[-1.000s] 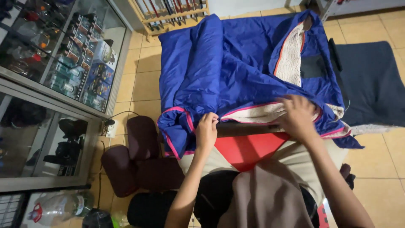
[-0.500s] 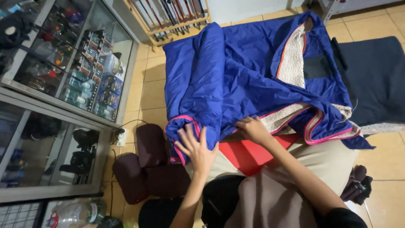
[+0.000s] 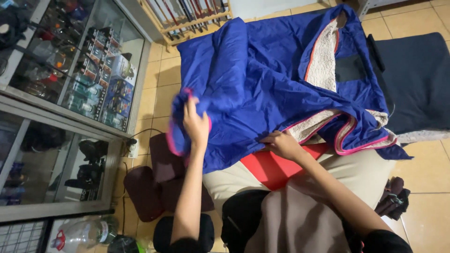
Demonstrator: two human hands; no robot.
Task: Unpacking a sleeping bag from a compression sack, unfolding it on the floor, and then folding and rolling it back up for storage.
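Hands: two bare hands are seen, both belonging to the person wearing the camera.
Left hand (image 3: 194,122): it is raised and clenched on the pink-trimmed left edge of the blue jacket, which is lifted off the lap; this part is blurred.
Right hand (image 3: 281,144): it is laid on the lower hem of the jacket with the fingers curled on the fabric; whether the cloth is pinched or only pressed cannot be told.
Blue jacket (image 3: 262,79): one large blue garment is spread from the person's lap out over the tiled floor (image 3: 161,79). Pink piping is seen along its edges, and pale fleecy lining (image 3: 323,56) is shown at the opened front.
Red panel (image 3: 272,168): one red patch is seen on the lap, just under the jacket's hem.
Glass cabinet (image 3: 70,79): one display case is set at the left, filled with small boxes.
Dark mat (image 3: 417,79): one is laid at the right, partly covered by the jacket.
Maroon cushions (image 3: 152,182): two rounded shapes are seen beside the left arm.
Plastic bottle (image 3: 82,232): one lies at the lower left.
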